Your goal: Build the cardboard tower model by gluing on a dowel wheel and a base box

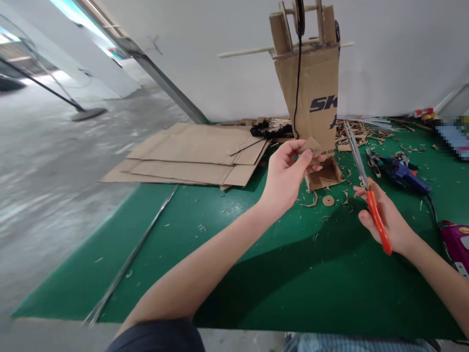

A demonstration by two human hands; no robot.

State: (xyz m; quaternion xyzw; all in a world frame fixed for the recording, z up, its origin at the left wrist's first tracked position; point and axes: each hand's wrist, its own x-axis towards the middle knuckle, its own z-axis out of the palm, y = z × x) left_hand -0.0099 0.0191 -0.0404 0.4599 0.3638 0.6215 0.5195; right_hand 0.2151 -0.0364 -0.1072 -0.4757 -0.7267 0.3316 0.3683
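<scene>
My left hand (287, 171) pinches a small piece of brown cardboard (312, 146) between thumb and fingers, in front of an upright cardboard structure (311, 83). In my right hand (384, 217) is a pair of scissors (374, 215) with orange handles, its blades pointing up and away and looking nearly closed. The scissors are apart from the cardboard piece. A small cardboard disc (329, 201) with a centre hole lies on the green table below and between my hands. A black cord (298, 88) hangs down the structure's front from a wheel at its top.
Stacked cardboard sheets (183, 151) lie left of the structure, with black cord (271, 130) beside them. Cardboard scraps (357, 134) litter the green table (176, 244). A blue glue gun (406, 176) and a magenta object (456, 244) are at right. A thin metallic strip (135, 254) lies at left.
</scene>
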